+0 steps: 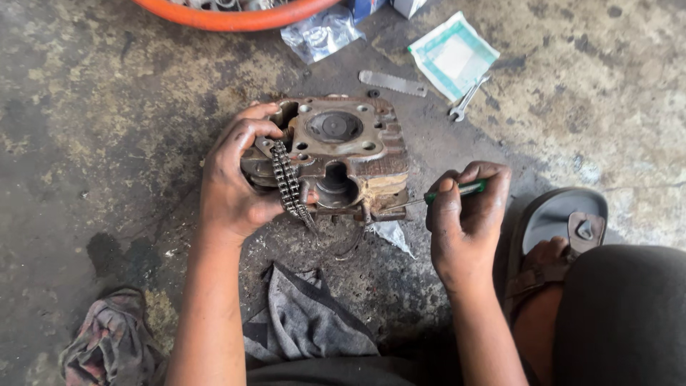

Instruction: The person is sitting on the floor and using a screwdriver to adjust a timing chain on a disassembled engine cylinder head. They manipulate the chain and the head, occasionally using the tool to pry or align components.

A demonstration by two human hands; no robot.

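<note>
A grimy metal engine cylinder head sits on the stained concrete floor, its round chamber facing up. My left hand grips its left side, fingers curled over the edge beside a timing chain that hangs down the part. My right hand is closed on a green-handled screwdriver; its thin shaft points left and its tip meets the lower right edge of the cylinder head.
An orange basin rim lies at the top. A clear plastic bag, a flat metal strip, a white-green packet and a small spanner lie beyond the part. Grey cloth and a rag lie near me; my sandalled foot is right.
</note>
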